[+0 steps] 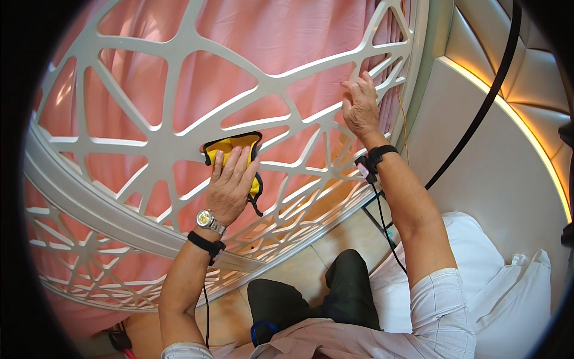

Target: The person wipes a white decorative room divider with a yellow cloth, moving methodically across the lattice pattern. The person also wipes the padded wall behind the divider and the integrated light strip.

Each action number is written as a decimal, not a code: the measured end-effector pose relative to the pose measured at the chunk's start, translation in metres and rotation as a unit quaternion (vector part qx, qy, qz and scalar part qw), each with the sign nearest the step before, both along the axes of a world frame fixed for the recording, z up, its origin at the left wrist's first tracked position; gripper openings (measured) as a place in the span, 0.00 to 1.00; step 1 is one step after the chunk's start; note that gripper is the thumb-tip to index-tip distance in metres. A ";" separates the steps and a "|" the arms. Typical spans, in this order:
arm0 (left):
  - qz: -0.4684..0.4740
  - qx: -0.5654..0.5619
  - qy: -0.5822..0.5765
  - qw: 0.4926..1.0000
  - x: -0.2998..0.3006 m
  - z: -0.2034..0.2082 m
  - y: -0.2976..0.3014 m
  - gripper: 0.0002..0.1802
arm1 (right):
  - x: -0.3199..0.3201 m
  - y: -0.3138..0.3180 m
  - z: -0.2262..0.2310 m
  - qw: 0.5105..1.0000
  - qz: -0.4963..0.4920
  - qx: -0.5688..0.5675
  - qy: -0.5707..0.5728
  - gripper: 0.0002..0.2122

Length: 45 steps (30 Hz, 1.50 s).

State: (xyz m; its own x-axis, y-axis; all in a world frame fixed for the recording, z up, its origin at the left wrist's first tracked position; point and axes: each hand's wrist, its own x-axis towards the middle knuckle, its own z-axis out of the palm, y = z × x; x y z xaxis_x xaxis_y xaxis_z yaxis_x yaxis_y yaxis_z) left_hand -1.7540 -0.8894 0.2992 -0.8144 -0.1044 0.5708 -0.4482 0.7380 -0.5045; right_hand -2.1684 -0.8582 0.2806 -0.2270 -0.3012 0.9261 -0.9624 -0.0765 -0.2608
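A white lattice screen (161, 143) with irregular cut-out openings spans the view in front of me. My left hand (230, 185) lies on a yellow cleaning cloth (224, 145) with black edging, keeping it pressed against the lattice. Its fingers are stretched over the cloth, and a black loop hangs from the lower corner. Farther right, my right hand (361, 110) rests by the narrow bars near the screen's right edge. Its fingers are apart and slightly bent, with nothing seen in them. Whether the fingertips touch a bar is hard to make out.
Pink curtains (287, 36) hang behind the screen. White pillows (466, 251) lie at the lower right, beside a pale curved panel (466, 137) with a lit strip. A black cable (472, 125) crosses the right side. Thin cords trail from both wrist straps.
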 end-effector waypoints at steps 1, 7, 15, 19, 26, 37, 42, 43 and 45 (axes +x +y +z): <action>0.004 -0.007 0.002 1.000 0.000 -0.003 -0.001 0.27 | 0.002 0.000 0.000 1.000 0.001 -0.002 0.005 0.17; -0.044 0.030 0.054 0.997 -0.036 -0.040 -0.004 0.26 | -0.002 -0.006 -0.008 1.000 -0.023 -0.004 0.015 0.18; -0.122 0.057 0.036 0.990 -0.110 -0.056 -0.011 0.24 | -0.005 -0.011 -0.014 0.999 -0.013 -0.024 0.021 0.18; -0.146 0.048 0.030 0.988 -0.156 -0.049 -0.014 0.26 | -0.009 -0.013 -0.019 0.999 -0.001 -0.037 0.026 0.20; -0.134 0.074 0.057 0.987 -0.234 -0.023 -0.007 0.21 | -0.016 -0.018 -0.025 0.998 0.003 -0.056 0.026 0.18; -0.229 0.200 0.074 0.950 -0.221 -0.014 -0.001 0.22 | -0.004 0.003 -0.017 0.999 0.023 -0.027 0.017 0.17; -0.283 0.381 0.139 0.869 -0.189 0.003 0.037 0.34 | 0.059 0.067 -0.047 0.920 0.243 0.035 -0.306 0.28; -0.278 0.389 0.134 0.868 -0.181 0.000 0.043 0.32 | 0.082 0.085 -0.046 0.750 0.410 0.033 -0.518 0.31; -0.274 0.399 0.113 0.867 -0.166 -0.011 0.047 0.28 | 0.119 0.100 -0.048 0.516 0.563 -0.024 -0.645 0.26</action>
